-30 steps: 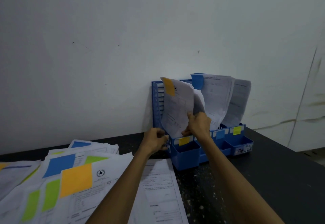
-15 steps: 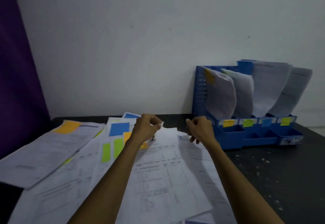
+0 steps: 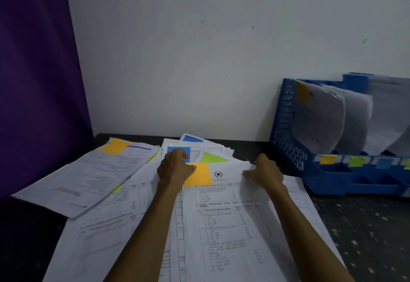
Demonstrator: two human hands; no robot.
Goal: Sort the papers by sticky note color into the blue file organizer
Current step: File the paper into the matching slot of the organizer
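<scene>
A loose pile of printed papers [image 3: 221, 226] with coloured sticky notes covers the dark table. On top lies a sheet with an orange sticky note [image 3: 199, 174] and a star emblem. My left hand [image 3: 175, 168] grips that sheet's top left corner beside the orange note. At the sheet's top right edge, my right hand [image 3: 264, 173] pinches the paper. The blue file organizer [image 3: 288, 137] stands at the right against the wall. It holds curved sheets, the front one with an orange note [image 3: 302, 92]. Its front rail carries orange [image 3: 327, 159], green [image 3: 357, 161] and blue labels.
Sheets with blue [image 3: 177, 149] and green [image 3: 213, 157] notes lie just behind my hands. Another stack with an orange note [image 3: 115, 146] lies at the left. A purple curtain [image 3: 37, 82] hangs at the left, with a white wall behind the table.
My hands left the organizer after the orange-noted sheet went into its front slot. They came back to the pile and now hold the top orange-noted sheet. The view swung left.
</scene>
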